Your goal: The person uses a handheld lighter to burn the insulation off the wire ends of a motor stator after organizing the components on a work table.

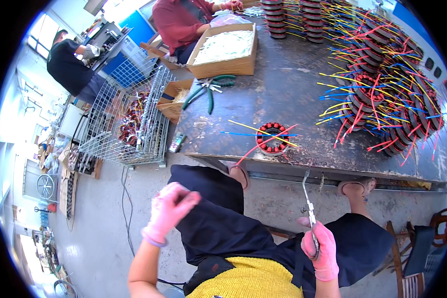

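My right hand (323,251), in a pink glove, is closed around a slim metal torch-like tool (310,211) with a thin bent tip. The tip points up toward the table's front edge. My left hand (171,206), also gloved in pink, is raised over my dark apron near my left thigh. Its fingers are curled in; whatever they hold, if anything, is hidden. Near the front edge of the table lies a motor stator (273,139), a ring with red coils. Yellow, blue and red wires stick out from it. Neither hand touches it.
Stacked stators (367,99) with loose wires crowd the dark table's (283,94) right side. Green-handled pliers (211,89) lie near a cardboard box (228,49). A wire cage (134,129) stands left of the table. One person in red sits opposite; another works behind, left.
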The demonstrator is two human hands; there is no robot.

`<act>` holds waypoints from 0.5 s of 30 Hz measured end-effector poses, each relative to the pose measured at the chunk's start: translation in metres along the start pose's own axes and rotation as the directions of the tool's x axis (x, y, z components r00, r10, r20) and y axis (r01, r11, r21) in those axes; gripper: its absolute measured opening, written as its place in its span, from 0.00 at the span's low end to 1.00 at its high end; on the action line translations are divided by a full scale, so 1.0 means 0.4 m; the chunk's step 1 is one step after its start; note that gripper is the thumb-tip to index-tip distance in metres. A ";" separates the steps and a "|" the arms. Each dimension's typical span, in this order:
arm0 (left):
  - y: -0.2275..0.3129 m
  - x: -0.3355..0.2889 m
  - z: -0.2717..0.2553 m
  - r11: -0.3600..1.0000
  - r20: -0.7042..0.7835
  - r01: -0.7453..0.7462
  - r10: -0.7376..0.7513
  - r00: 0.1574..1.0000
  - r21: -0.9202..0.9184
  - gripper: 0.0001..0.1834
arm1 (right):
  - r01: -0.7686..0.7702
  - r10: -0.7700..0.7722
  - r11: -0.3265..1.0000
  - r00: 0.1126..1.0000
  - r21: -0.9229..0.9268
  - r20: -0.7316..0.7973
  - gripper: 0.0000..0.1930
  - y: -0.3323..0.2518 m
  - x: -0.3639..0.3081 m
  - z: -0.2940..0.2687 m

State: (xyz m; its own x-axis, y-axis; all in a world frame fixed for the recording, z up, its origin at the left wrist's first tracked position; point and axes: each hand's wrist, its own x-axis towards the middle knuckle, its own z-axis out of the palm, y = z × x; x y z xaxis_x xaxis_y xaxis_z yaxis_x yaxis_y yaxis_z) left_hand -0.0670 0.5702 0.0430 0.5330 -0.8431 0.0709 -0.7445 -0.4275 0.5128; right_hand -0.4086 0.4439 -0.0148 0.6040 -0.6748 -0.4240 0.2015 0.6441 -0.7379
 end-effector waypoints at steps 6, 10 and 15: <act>-0.143 -0.131 -0.077 0.797 0.318 0.494 -0.596 0.738 0.347 0.27 | 0.028 -0.025 0.998 0.998 -0.050 0.050 0.24 -0.007 0.008 0.013; -0.198 -0.161 -0.049 0.914 0.509 0.391 -0.391 0.767 0.112 0.21 | 0.013 -0.010 0.997 0.999 -0.073 0.050 0.24 -0.013 0.009 0.019; -0.190 -0.213 -0.043 0.937 0.664 0.264 -0.349 0.661 0.229 0.16 | 0.001 0.002 0.998 0.999 -0.068 0.034 0.22 -0.003 0.009 0.016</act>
State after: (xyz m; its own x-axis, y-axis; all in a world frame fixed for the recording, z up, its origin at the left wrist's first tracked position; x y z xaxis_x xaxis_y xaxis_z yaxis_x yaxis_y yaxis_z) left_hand -0.0487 0.6801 0.0126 0.3448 -0.6250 -0.7004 -0.6490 -0.6978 0.3032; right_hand -0.4018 0.4430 -0.0122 0.6305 -0.6609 -0.4071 0.1489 0.6178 -0.7721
